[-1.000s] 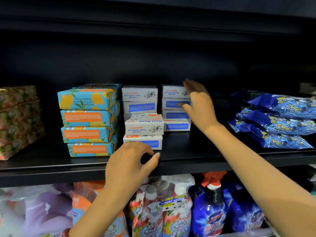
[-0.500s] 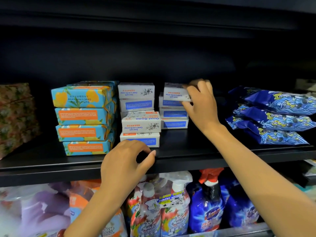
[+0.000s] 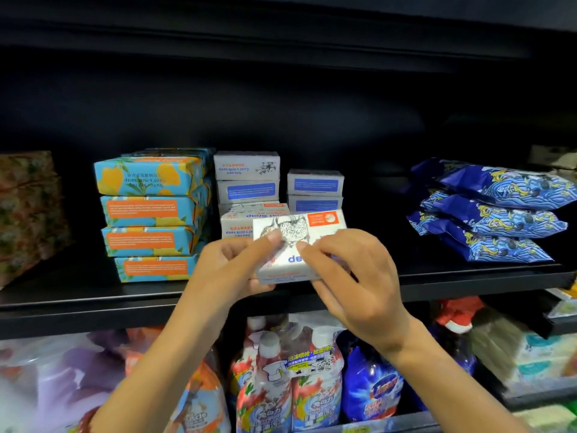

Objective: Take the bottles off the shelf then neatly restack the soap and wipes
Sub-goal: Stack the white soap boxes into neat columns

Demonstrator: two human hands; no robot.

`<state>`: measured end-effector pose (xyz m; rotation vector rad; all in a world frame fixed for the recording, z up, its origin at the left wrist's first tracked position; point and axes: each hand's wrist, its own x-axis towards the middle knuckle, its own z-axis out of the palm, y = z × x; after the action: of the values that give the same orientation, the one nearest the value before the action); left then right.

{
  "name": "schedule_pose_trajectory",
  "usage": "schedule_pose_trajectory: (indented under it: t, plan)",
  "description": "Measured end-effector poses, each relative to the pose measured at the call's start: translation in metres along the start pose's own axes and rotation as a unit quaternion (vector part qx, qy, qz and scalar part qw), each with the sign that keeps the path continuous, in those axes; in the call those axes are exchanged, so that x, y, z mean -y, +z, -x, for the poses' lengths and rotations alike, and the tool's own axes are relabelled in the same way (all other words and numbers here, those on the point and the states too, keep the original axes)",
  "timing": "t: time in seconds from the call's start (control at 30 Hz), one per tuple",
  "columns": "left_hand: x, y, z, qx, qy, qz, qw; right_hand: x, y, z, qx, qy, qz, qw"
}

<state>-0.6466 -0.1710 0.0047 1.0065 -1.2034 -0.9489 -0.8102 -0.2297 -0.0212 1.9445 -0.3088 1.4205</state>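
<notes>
Gripped at both ends and held tilted in the air, just in front of the stacks: one white cardboard soap box [image 3: 296, 245] with a goat drawing and an orange label. Left hand [image 3: 231, 267] curled round its nine o'clock end, thumb on the face. Right hand [image 3: 352, 282] pinching the three o'clock end, fingers bent over the printed side.

On the black metal shelf [image 3: 93, 295], counted from the held box:
- At ten o'clock, four blue-and-orange wrapped soap boxes [image 3: 150, 214] in one front stack (more behind, number not clear).
- At twelve o'clock, white soap boxes on the shelf [image 3: 246, 165]: two in a rear pile, two more towards one o'clock, and a front pile partly hidden by the held box.
- At three o'clock, three dark blue plastic wipes packs [image 3: 490, 210], piled flat.
- At nine o'clock, far off, brown floral packs [image 3: 28, 214], count unclear.

Below, at six o'clock, two red-and-white spray bottles [image 3: 287, 379] bundled in a clear wrap, beside one blue plastic bottle [image 3: 371, 382].
</notes>
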Motion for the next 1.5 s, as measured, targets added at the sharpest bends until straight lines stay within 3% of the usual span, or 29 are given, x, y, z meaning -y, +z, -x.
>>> schedule_pose_trajectory:
  t: [0.1, 0.2, 0.33, 0.37, 0.43, 0.53, 0.63, 0.73, 0.83, 0.9, 1.0, 1.1, 1.17, 1.27, 1.37, 1.4, 1.43, 1.5]
  plan:
    - [0.005, -0.003, -0.001, 0.000, 0.034, 0.034, 0.999, -0.002, -0.005, -0.003, 0.042, 0.018, -0.053, 0.998]
    - [0.010, -0.005, 0.003, -0.045, 0.149, -0.033, 0.987, -0.008, -0.018, -0.011, 0.113, 0.130, -0.127, 0.977]
    - [0.015, -0.005, 0.006, 0.002, 0.237, -0.083, 0.968, -0.015, -0.033, -0.028, 0.181, 0.327, -0.267, 0.888]
    - [0.016, -0.005, 0.004, 0.011, 0.251, -0.090, 0.964, -0.018, -0.035, -0.030, 0.194, 0.328, -0.283, 0.880]
    - [0.017, -0.006, 0.002, 0.021, 0.280, -0.100, 0.955, -0.019, -0.037, -0.031, 0.193, 0.299, -0.257, 0.898]
    - [0.015, -0.005, 0.002, 0.001, 0.268, -0.092, 0.959, -0.013, -0.036, -0.026, 0.130, 0.266, -0.213, 0.931]
    - [0.010, -0.005, -0.001, -0.038, 0.135, -0.017, 0.990, -0.010, -0.031, -0.015, 0.061, 0.186, -0.174, 0.965]
    - [0.003, -0.003, -0.002, 0.020, 0.000, 0.018, 1.000, -0.011, -0.026, -0.011, 0.028, 0.112, -0.150, 0.982]
    - [0.000, 0.000, 0.000, 0.091, -0.058, 0.099, 0.989, -0.010, -0.022, -0.009, 0.033, 0.075, -0.132, 0.988]
    - [0.000, -0.001, 0.002, 0.087, -0.027, 0.120, 0.989, -0.013, -0.022, -0.007, 0.079, 0.080, -0.137, 0.984]
    - [0.003, -0.002, 0.004, 0.003, 0.113, 0.003, 0.994, -0.016, -0.027, -0.010, 0.203, 0.178, -0.174, 0.947]
    - [0.013, -0.006, 0.007, -0.019, 0.248, -0.120, 0.961, -0.014, -0.032, -0.018, 0.224, 0.354, -0.331, 0.845]
    - [0.019, -0.014, 0.010, 0.000, 0.336, -0.195, 0.922, -0.016, -0.033, -0.022, 0.213, 0.411, -0.390, 0.796]
    - [0.004, -0.008, 0.004, 0.048, 0.408, -0.361, 0.837, -0.022, -0.033, -0.025, 0.253, 0.413, -0.393, 0.782]
    - [-0.002, -0.013, -0.026, 0.162, 0.293, -0.601, 0.725, -0.025, -0.031, -0.024, 0.275, 0.380, -0.399, 0.788]
    - [0.002, -0.015, -0.034, 0.199, 0.201, -0.590, 0.756, -0.025, -0.030, -0.024, 0.274, 0.376, -0.409, 0.785]
    - [0.008, -0.023, -0.038, 0.184, 0.153, -0.556, 0.796, -0.024, -0.029, -0.024, 0.266, 0.371, -0.417, 0.786]
    - [0.019, -0.022, -0.027, 0.020, 0.225, -0.475, 0.851, -0.022, -0.026, -0.026, 0.239, 0.357, -0.415, 0.802]
